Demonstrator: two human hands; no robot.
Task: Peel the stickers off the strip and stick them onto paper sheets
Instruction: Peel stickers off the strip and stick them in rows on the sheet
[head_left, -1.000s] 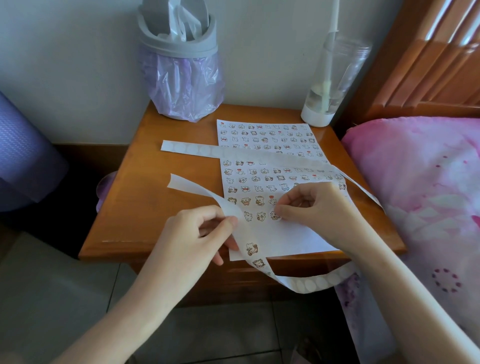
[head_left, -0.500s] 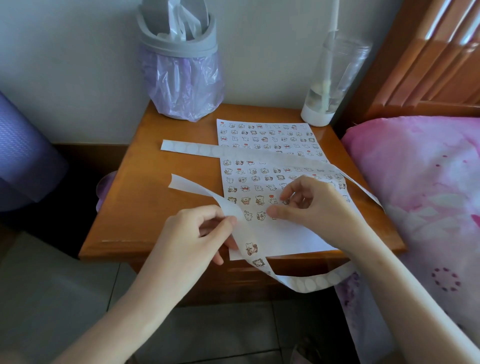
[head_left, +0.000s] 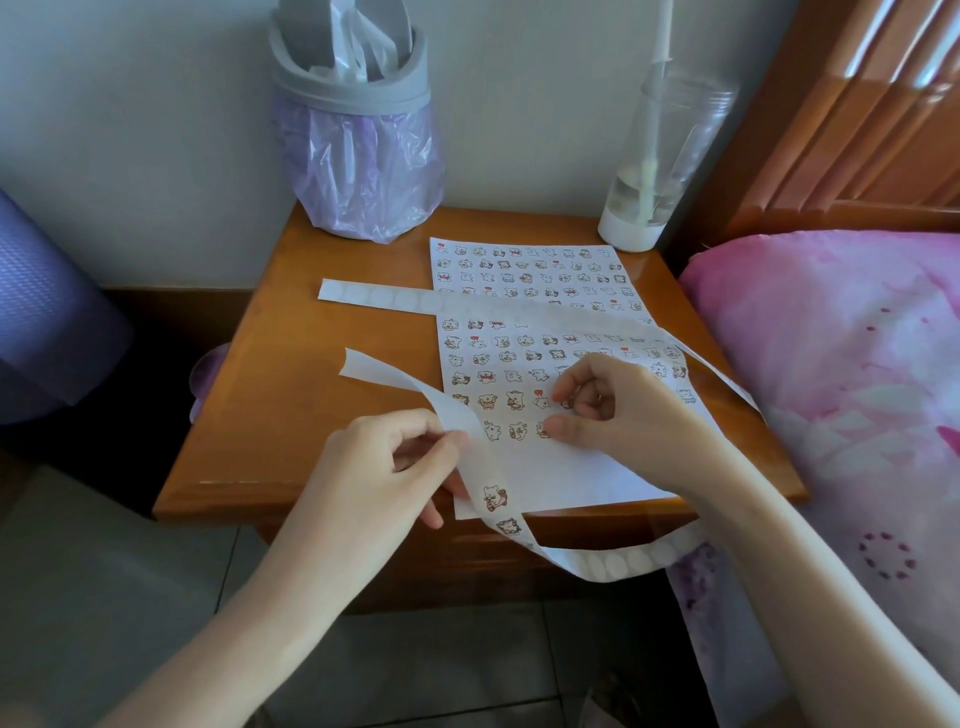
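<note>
1. The left hand (head_left: 384, 467) is pinching the strip (head_left: 405, 382) between thumb and curled fingers, just off the near sheet's left edge.
2. The right hand (head_left: 618, 410) is resting on the near sheet (head_left: 561, 478) with fingers curled and the thumb tip and forefinger tip touching the paper beside the lowest stickers. Whether it is gripping a sticker cannot be told.
3. The strip is rising from the left hand to a free end lying over the surface (head_left: 291, 395). Below the hand it is carrying two printed stickers, hanging past the front edge and looping right, blank, under the right forearm.
4. The near sheet is lying flat at the front of the surface, with rows of stickers filling its upper part and its lower part showing white.
5. The far sheet (head_left: 519, 270) is lying just behind it, covered with stickers.
6. A second strip (head_left: 374, 297), blank, is lying across both sheets and trailing off the right edge.
7. A bin (head_left: 358, 156) with a purple liner bag and a clear bottle (head_left: 654, 171) are standing at the back.
8. A bed (head_left: 831, 364) in pink cover is adjoining on the right.
</note>
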